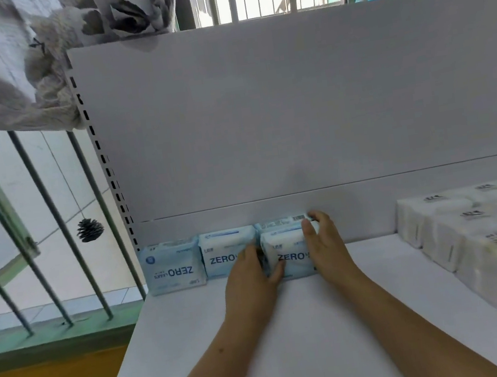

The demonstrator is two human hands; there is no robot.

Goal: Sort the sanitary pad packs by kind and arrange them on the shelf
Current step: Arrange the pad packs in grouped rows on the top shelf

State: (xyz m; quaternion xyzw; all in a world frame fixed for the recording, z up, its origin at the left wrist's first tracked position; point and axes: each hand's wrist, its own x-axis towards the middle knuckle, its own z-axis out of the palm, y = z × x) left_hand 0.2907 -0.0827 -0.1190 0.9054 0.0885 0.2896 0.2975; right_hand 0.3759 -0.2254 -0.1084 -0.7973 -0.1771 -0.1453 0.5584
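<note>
Blue "ZERO" pad packs in a row at the back of a white shelf (pixel 294 341), both hands on the third.

From left to right: a pine cone (pixel 90 229) hangs by the railing; the first pack (pixel 173 267) stands upside down against the back panel (pixel 294 111), with the second pack (pixel 227 252) touching it; the left hand (pixel 252 279) presses curled fingers to the left side of the front pack (pixel 291 254); the right hand (pixel 324 248) clasps its right side, fingertips reaching the rear pack (pixel 280 222) behind; well apart, white packs (pixel 471 240) lie grouped along the shelf's right side.
</note>
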